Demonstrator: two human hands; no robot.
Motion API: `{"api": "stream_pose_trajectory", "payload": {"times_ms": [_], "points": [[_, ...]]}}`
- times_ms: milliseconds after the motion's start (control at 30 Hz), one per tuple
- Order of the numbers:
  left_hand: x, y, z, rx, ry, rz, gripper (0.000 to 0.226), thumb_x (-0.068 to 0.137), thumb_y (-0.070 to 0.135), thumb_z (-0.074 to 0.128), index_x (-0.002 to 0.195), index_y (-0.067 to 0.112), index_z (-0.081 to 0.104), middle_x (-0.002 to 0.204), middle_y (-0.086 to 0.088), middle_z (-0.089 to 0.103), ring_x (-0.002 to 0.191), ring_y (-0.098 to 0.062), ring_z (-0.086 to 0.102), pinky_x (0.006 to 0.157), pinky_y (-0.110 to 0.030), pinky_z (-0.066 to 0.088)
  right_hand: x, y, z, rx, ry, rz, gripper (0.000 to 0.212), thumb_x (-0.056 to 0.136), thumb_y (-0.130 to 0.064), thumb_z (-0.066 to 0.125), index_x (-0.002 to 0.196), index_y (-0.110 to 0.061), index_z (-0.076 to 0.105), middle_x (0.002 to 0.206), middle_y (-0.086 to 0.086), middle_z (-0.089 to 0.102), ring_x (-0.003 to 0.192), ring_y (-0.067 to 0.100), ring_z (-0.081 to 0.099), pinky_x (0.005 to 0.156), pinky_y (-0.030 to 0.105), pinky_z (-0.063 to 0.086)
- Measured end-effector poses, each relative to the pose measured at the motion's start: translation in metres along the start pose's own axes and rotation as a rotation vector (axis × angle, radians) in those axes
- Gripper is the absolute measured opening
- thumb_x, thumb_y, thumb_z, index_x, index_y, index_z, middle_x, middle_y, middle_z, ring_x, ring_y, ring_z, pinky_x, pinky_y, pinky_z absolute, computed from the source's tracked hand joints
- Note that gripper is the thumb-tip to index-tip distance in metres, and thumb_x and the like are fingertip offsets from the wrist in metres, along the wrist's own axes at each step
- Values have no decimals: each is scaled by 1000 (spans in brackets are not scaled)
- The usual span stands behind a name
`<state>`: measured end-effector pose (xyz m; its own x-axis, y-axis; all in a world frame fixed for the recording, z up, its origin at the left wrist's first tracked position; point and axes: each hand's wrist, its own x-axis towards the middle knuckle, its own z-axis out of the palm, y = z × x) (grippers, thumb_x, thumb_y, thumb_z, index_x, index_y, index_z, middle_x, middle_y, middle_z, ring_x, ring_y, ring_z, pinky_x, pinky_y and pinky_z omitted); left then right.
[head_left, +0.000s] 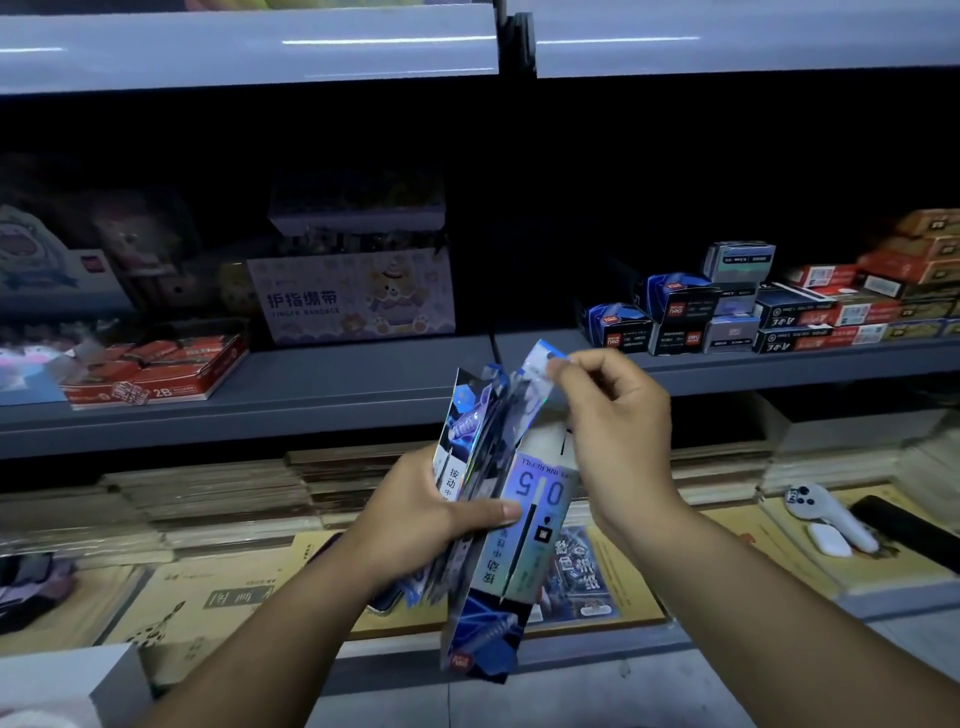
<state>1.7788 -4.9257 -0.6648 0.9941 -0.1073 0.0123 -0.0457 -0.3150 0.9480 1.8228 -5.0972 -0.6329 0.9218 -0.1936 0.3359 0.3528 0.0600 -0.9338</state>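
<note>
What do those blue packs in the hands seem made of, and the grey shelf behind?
The packs look like thin printed card with a glossy, rainbow-sheen film: the surface shimmers, and the top bends where the right hand pinches it. The shelf is probably painted metal, judging by its matt grey, flat, thin-edged look.

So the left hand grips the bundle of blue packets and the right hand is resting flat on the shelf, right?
Not quite. The head view shows the left hand gripping the bundle of blue packets, but the right hand is off the shelf: it pinches the top corner of one packet.
</note>
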Motion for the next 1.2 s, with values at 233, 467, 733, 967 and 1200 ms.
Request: {"api": "stream_pose_trajectory", "payload": {"times_ms": [233, 467, 733, 967, 1200], "points": [[-2, -7, -5, 28, -18, -17, 34, 81, 11, 86, 111, 13, 70, 103, 3, 81, 94, -17, 78, 89, -35, 60, 14, 6, -9, 88, -82, 155, 10, 97, -19, 66, 89, -13, 65, 67, 5, 54, 50, 12, 42, 48, 25, 35], [-1, -9, -1, 19, 21, 13, 38, 79, 11, 88, 110, 16, 68, 103, 6, 80, 95, -14, 77, 84, -28, 60, 14, 9, -12, -19, -149, 132, 17, 95, -21, 71, 83, -9, 73, 58, 4, 53, 54, 16, 44, 50, 29, 34], [1, -10, -3, 37, 39, -13, 39, 78, 11, 89, 111, 17, 68, 102, 6, 80, 93, -13, 77, 80, -26, 60, 11, 0, -13, 198, -143, 99, 13, 102, -15, 61, 92, -8, 65, 67, 13, 69, 56, 32, 65, 49, 34, 54], [0, -17, -18, 38, 171, -65, 27, 80, 13, 87, 103, 14, 72, 95, 3, 81, 87, -16, 78, 82, -37, 62, 20, -2, -24, 287, -18, 67, 12, 97, -13, 68, 104, -10, 59, 78, 9, 66, 58, 16, 59, 53, 26, 48], [-4, -18, -22, 14, 189, -48, 28, 80, 11, 86, 106, 13, 73, 98, 2, 81, 91, -18, 78, 84, -37, 62, 21, 6, -22, -53, -87, 102, 34, 98, -5, 55, 127, -22, 60, 77, 8, 53, 65, 22, 48, 64, 36, 42]]}}
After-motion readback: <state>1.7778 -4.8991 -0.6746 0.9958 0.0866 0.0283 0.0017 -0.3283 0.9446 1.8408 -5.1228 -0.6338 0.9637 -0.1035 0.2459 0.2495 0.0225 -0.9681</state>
